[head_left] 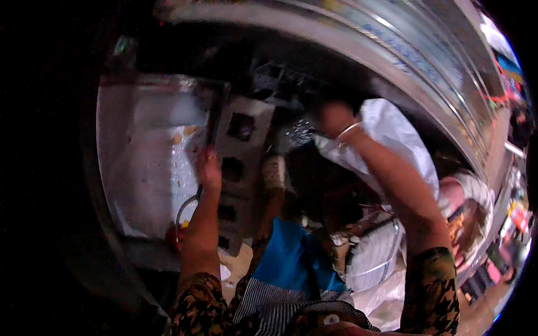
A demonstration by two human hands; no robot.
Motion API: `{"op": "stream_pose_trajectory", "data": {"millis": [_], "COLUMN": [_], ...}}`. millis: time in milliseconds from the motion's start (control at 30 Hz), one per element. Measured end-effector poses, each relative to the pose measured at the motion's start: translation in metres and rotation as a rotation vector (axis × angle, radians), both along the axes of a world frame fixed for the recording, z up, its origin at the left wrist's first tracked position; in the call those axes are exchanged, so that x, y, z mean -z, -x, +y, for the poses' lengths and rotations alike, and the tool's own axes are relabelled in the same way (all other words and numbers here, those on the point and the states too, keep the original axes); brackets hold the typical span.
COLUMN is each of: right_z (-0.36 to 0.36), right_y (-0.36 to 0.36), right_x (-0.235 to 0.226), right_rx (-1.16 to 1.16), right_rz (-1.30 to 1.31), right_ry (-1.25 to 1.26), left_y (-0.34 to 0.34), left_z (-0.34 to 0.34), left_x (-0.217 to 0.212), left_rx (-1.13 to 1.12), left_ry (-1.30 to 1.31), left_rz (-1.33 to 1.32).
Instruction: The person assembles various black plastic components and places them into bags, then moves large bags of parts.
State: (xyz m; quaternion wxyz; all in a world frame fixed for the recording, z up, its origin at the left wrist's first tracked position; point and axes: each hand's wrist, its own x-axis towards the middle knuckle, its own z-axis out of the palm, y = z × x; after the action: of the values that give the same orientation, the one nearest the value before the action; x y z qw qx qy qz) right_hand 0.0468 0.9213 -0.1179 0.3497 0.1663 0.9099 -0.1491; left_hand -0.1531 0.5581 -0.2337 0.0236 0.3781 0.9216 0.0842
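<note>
My left hand [208, 168] is over the right edge of a wide, pale, shallow tub [117, 185]. Its fingers are blurred, and whether they grip anything does not show. White and clear matter with small yellow-brown bits lies inside the tub. Farther right, my right hand [334, 117], with a bangle at the wrist, reaches to the top of a white plastic bag [392, 126]. Blur and darkness hide its fingertips. Just left of that hand, something clear and shiny, like crumpled plastic [300, 133], catches the light.
A grey hollow block [228, 148] stands between the tub and my foot [274, 171]. Metal rails [414, 61] cross the upper right. Blue cloth [297, 252] covers my lap. A white sack [372, 255] and a pale bag [476, 196] sit at the right. People [513, 252] are far right.
</note>
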Motion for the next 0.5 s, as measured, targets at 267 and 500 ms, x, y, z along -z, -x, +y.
{"op": "stream_pose_trajectory", "data": {"millis": [267, 500], "right_z": [0.005, 0.258], "right_y": [-0.077, -0.116], "right_x": [-0.172, -0.100], "right_rx": [0.471, 0.429], "right_rz": [0.642, 0.592], "right_ry": [0.177, -0.329], "left_y": [-0.001, -0.007], "left_z": [-0.034, 0.023], "left_x": [0.006, -0.056], "left_rx": [-0.081, -0.019], "left_ry": [0.185, 0.071], "left_rz": [-0.019, -0.207]}}
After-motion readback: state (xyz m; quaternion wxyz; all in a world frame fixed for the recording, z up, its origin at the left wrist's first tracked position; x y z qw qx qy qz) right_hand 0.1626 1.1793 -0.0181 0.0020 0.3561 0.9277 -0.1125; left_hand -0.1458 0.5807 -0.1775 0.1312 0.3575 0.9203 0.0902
